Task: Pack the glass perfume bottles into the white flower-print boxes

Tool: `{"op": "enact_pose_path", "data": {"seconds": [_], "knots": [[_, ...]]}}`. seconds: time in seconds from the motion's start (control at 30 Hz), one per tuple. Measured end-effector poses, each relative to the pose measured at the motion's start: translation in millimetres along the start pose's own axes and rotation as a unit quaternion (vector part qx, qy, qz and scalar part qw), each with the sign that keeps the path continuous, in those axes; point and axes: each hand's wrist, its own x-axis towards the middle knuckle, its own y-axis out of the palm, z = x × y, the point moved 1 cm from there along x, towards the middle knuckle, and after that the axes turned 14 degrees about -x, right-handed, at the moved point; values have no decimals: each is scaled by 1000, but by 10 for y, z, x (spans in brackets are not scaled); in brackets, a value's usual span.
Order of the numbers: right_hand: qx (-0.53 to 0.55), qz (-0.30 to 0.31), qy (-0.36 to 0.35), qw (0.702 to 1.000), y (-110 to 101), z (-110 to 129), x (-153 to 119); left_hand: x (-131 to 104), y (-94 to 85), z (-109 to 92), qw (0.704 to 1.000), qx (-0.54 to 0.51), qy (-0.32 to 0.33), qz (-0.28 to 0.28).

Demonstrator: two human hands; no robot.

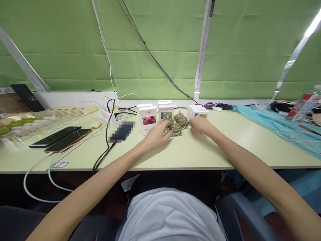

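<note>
My left hand (156, 134) is at the left edge of a round, ornate gold-coloured piece (177, 129), thumb and forefinger closed around that side. A second round ornate piece (181, 119), with a small knob on top, lies just behind it. My right hand (200, 125) is curled closed on the table right of these pieces, in front of a row of small white boxes (198, 109); what its fingers hold, if anything, is hidden. Close behind my left hand stand a white box with a red flower picture (147, 119) and white boxes with a green picture (166, 108).
Left of the boxes lie a dark pixelated rectangle (122, 131), a white power strip (112, 117), cables, two phones (56, 137) and clear egg-shaped trays (25, 129). Blue sheeting (271, 122) and a plastic bottle (306, 103) are on the right. The table's front edge (180, 168) runs before me.
</note>
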Motion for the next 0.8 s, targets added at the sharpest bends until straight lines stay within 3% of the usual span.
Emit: {"op": "enact_pose_path", "data": {"seconds": [0.8], "knots": [[2,-2,-22,1000,68,0,64,-15,-13,-37,1000,10,18,6]]}}
